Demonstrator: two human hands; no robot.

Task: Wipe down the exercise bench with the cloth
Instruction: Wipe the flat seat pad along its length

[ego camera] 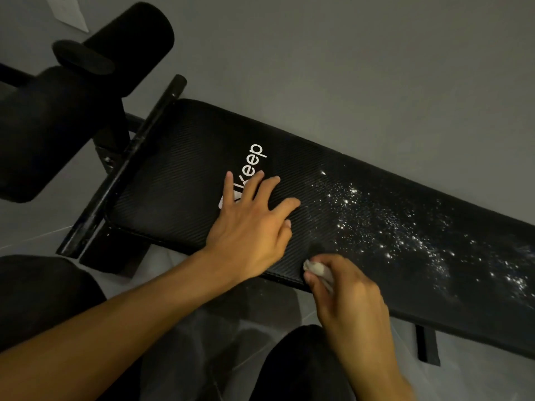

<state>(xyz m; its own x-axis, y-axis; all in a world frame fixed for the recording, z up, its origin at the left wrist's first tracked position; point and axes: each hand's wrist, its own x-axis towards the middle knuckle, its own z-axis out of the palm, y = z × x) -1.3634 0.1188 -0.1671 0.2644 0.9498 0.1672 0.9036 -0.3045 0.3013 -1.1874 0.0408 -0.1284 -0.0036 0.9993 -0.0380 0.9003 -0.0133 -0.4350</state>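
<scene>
We see a plain grey wall (362, 59) ahead; a small white rectangle (68, 11) sits on it at upper left; pale floor tiles (220, 322) lie below us; the light is dim.

Your bench pad (179, 180): black, fine diagonal ribbing; logo (256, 158) white; white speckles (405, 233) toward 3 o'clock. Your cloth (317, 269): white; foam rollers (139, 39) at 10 o'clock: black.

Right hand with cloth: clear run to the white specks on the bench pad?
Probably yes. The right hand grips the cloth at the bench pad's near edge, beside the white specks; nothing lies between.
</scene>
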